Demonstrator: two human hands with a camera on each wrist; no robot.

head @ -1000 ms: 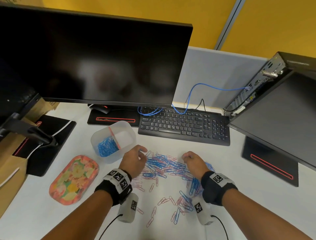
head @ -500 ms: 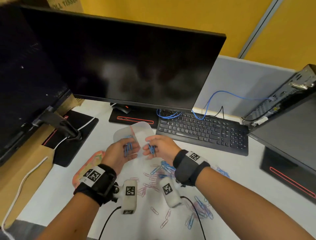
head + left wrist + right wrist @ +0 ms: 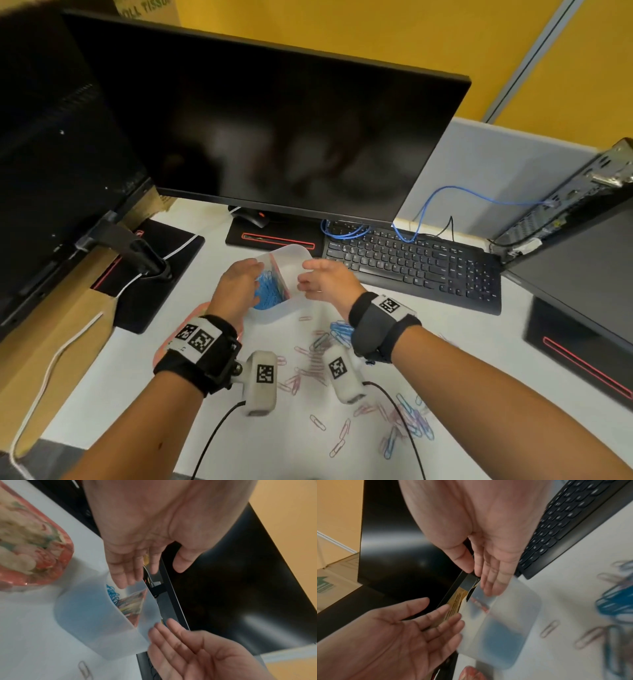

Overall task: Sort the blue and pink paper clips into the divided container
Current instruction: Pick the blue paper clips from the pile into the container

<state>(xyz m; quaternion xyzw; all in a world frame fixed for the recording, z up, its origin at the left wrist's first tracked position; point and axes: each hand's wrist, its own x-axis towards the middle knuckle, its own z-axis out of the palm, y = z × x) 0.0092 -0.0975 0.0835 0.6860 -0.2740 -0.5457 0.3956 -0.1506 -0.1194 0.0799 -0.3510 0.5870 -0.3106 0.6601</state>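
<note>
The translucent divided container (image 3: 291, 301) stands in front of the keyboard, and its left compartment holds a heap of blue clips (image 3: 269, 293) beside the pink divider (image 3: 279, 277). My left hand (image 3: 253, 274) hovers over that compartment with straight fingers and holds nothing. My right hand (image 3: 308, 279) is level with the container's right part, fingers also straight and empty. The left wrist view shows the left fingertips (image 3: 123, 582) just above the blue clips (image 3: 112, 595). Loose pink clips (image 3: 311, 366) and blue clips (image 3: 339, 330) lie on the table behind my hands.
A black keyboard (image 3: 411, 267) lies right of the container and a large monitor (image 3: 274, 137) stands behind it. A floral pink tray (image 3: 29, 545) sits left of the container. A mixed clip pile (image 3: 407, 425) lies near my right forearm. A computer case (image 3: 582, 257) stands at the right.
Both hands lifted bunches of blue clips from the table pile to the container. Half a second ago they still held them; now both hands are spread and empty above it.
</note>
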